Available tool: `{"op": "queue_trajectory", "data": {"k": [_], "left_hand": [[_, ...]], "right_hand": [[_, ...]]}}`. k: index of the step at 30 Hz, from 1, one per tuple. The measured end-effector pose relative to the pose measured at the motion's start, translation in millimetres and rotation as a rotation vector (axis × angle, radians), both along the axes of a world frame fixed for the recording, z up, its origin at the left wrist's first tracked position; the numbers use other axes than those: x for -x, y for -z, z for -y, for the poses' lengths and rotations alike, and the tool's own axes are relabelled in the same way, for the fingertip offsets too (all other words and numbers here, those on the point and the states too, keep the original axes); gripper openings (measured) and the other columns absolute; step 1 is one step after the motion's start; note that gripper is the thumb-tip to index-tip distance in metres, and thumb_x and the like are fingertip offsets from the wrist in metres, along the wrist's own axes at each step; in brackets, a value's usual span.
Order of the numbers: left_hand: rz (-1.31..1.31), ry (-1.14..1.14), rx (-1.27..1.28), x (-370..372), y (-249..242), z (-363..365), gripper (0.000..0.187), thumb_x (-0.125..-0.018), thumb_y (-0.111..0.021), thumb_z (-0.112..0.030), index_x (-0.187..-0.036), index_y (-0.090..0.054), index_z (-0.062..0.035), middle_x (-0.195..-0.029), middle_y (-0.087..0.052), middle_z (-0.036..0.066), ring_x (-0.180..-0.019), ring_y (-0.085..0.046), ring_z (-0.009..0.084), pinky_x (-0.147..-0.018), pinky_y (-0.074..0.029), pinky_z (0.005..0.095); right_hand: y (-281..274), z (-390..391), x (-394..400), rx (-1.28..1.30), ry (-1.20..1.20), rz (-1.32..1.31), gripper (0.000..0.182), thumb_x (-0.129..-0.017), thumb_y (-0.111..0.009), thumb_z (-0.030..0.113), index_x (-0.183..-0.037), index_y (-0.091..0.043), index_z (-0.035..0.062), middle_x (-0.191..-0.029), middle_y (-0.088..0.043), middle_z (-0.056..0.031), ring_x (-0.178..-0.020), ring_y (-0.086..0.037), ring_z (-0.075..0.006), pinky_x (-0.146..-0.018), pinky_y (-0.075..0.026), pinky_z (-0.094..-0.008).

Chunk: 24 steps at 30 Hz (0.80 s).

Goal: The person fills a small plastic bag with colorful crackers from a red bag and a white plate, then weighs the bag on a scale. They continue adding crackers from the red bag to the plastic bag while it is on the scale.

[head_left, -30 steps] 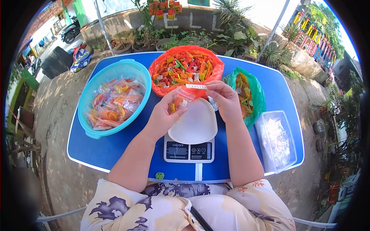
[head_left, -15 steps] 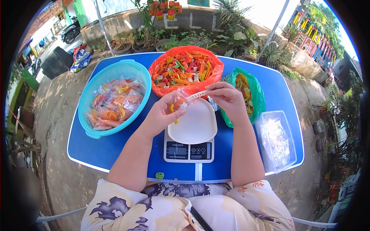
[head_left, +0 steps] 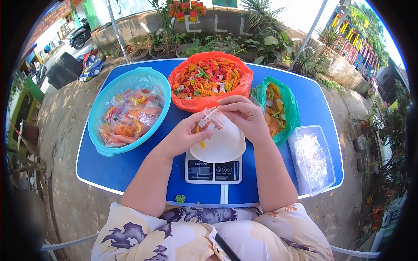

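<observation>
My left hand (head_left: 190, 134) pinches a small clear plastic bag (head_left: 214, 121) that has red, white and yellow snack pieces in it. A white ladder-shaped snack piece (head_left: 210, 115) lies slantwise at the bag's mouth. My right hand (head_left: 244, 114) is closed at the top of the bag, its fingertips bent together; what they grip is hidden. Below both hands stands a white kitchen scale (head_left: 204, 179) with a cream tray (head_left: 217, 152) on it. A yellow piece (head_left: 202, 144) hangs just under my left fingers.
A turquoise basket (head_left: 96, 141) holds several filled packets at left. Behind the scale is a red plastic bag (head_left: 185, 104) of coloured snack pieces. At right are a green bag (head_left: 291, 106) and a clear box (head_left: 328, 178) of plastic bags. A green piece (head_left: 180, 199) lies near the blue table's (head_left: 143, 174) edge.
My right hand has moved left and slightly down, closer to the small bag. The white piece, which stuck out between my hands, now lies at the bag's mouth.
</observation>
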<state>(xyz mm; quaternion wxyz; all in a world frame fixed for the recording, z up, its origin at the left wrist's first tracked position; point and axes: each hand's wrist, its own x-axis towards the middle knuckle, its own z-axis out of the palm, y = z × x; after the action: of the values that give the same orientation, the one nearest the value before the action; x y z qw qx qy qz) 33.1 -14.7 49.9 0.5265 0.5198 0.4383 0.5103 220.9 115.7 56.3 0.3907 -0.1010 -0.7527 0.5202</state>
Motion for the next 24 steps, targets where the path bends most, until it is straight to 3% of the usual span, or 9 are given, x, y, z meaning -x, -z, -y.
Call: {"op": "queue_trajectory", "data": {"k": [7,10,13,19,24], "left_hand": [[0.087,0.026,0.095,0,9,-1,0.041,-0.1,-0.062,-0.023,-0.137,-0.054,-0.004,-0.124,-0.064,0.007,-0.114,-0.059,0.0117,-0.1,-0.047,0.0291],[0.489,0.035,0.14,-4,2,-3,0.047,-0.101,-0.058,-0.022,-0.142,-0.048,-0.0008,-0.13,-0.062,0.011,-0.119,-0.06,0.0165,-0.102,-0.047,0.0321],[0.578,0.23,0.078,2,-3,-4,0.053,-0.1,-0.056,-0.015,-0.148,-0.041,0.0021,-0.135,-0.06,0.014,-0.127,-0.058,0.0209,-0.106,-0.047,0.0361],[0.449,0.075,0.054,0,3,-3,0.052,-0.101,-0.051,-0.003,-0.151,-0.037,0.0004,-0.138,-0.058,0.015,-0.128,-0.059,0.0207,-0.107,-0.05,0.0367],[0.5,-0.104,0.078,-4,6,-9,0.049,-0.1,-0.062,-0.011,-0.145,-0.045,0.0007,-0.131,-0.063,0.012,-0.12,-0.063,0.0191,-0.101,-0.055,0.034]], "right_hand": [[0,13,9,0.045,0.047,-0.065,0.021,-0.09,-0.064,-0.011,-0.106,-0.073,-0.0003,-0.113,-0.063,-0.0062,-0.108,-0.065,-0.0166,-0.092,-0.055,-0.0274],[2,4,4,-0.06,0.125,-0.056,0.018,-0.091,-0.064,-0.01,-0.103,-0.073,-0.0012,-0.113,-0.063,-0.0062,-0.107,-0.065,-0.0162,-0.092,-0.055,-0.0271],[1,2,2,0.011,0.139,-0.103,0.018,-0.09,-0.064,-0.011,-0.102,-0.073,-0.0014,-0.113,-0.064,-0.0064,-0.106,-0.065,-0.016,-0.09,-0.055,-0.0266],[7,-5,3,0.125,0.201,-0.174,0.017,-0.091,-0.063,-0.01,-0.102,-0.072,-0.0007,-0.113,-0.065,-0.0066,-0.105,-0.065,-0.0145,-0.089,-0.054,-0.026],[13,1,10,0.297,0.212,-0.212,0.016,-0.091,-0.063,-0.011,-0.102,-0.071,-0.001,-0.113,-0.065,-0.0065,-0.103,-0.065,-0.013,-0.09,-0.053,-0.025]]}}
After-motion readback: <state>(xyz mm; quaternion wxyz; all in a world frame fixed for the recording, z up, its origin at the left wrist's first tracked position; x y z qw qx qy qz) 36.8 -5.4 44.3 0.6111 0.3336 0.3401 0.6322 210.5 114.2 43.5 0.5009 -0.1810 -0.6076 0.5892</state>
